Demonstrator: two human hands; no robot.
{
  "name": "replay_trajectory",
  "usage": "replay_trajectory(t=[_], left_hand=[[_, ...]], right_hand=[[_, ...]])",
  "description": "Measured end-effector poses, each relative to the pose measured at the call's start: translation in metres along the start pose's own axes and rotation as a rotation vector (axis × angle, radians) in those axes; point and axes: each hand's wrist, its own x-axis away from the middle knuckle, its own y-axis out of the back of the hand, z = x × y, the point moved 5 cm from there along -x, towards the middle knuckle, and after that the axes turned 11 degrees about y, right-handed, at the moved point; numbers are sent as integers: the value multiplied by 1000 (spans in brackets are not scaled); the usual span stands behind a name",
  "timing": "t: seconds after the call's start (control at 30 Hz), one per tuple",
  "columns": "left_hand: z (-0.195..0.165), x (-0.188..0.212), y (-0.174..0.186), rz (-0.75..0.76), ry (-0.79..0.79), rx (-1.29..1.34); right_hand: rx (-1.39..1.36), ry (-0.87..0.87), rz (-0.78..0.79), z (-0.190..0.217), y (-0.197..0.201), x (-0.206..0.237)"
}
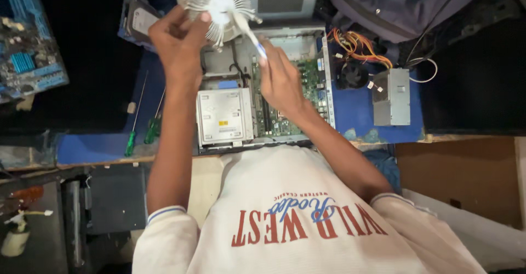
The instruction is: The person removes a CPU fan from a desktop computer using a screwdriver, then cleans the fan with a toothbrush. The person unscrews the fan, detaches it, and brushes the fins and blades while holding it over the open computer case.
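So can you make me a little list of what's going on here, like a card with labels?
left hand: holds a round metal cooler with thin fins
right hand: holds a white brush against the cooler
under the hands: open computer case with a green board
left of case: two green screwdrivers
right of case: grey power box, coloured wires
table: blue mat

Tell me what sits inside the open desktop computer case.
Inside the open grey computer case: a silver metal drive cage and a green motherboard beside it. The right hand covers part of the board; whatever lies beneath the cage is hidden.
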Motion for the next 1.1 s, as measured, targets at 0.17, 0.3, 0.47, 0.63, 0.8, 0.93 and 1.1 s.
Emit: replay_trajectory(t=[0.17, 0.3, 0.47, 0.63, 0.8, 0.93, 1.1], left_hand=[[-7, -6, -1, 16, 36, 117], [-17, -3, -1, 55, -65, 49], [-6, 0, -10, 5, -21, 26], [-8, -4, -2, 17, -8, 92], [1, 4, -12, 26, -24, 17], [3, 4, -11, 24, 14, 103], [-1, -2, -12, 4, -21, 3]], right_hand=[[-5, -128, 242, 7, -12, 4], [-72, 49, 5, 15, 3, -2], [-117, -95, 108, 1, -19, -11], [-100, -14, 45, 15, -7, 5], [-103, -93, -3, -8, -11, -7], [-79, -91, 143, 1, -19, 10], [-131, -33, 66, 6, -3, 20]])
